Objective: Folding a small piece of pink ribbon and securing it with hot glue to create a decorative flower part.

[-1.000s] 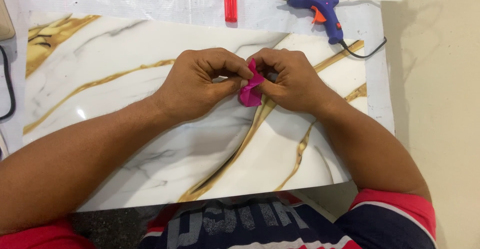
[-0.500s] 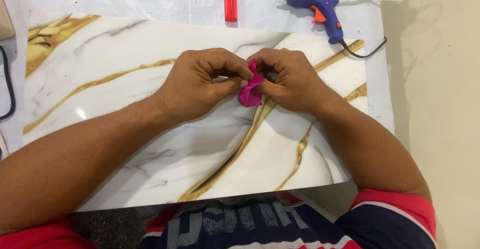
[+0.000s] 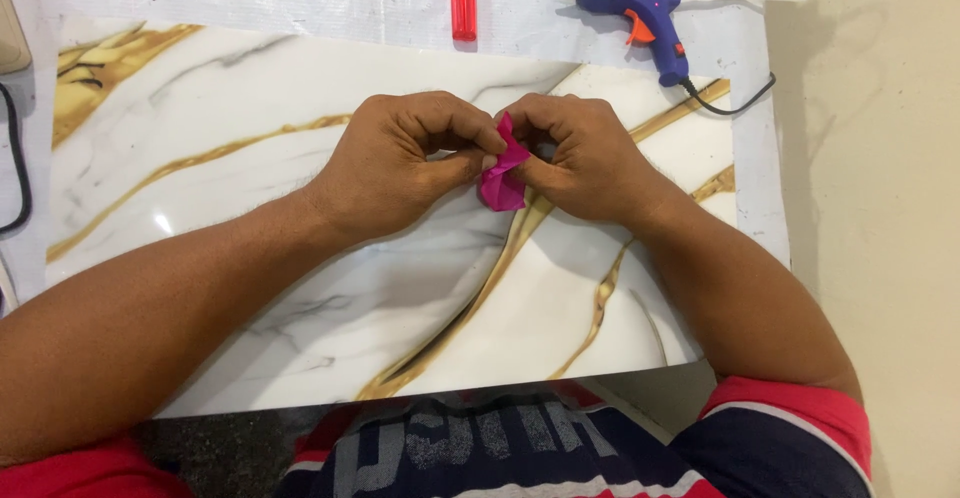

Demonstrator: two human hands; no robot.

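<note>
Pink folded bit (image 3: 503,173) pinched btwn left hand (image 3: 400,158) & right hand (image 3: 585,153), over marble board (image 3: 250,158).

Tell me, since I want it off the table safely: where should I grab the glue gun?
Take the glue gun by its handle, reaching from the near side. It lies flat, the handle angles toward the person, the metal nozzle points left, and the cord leaves the handle's end.
</note>
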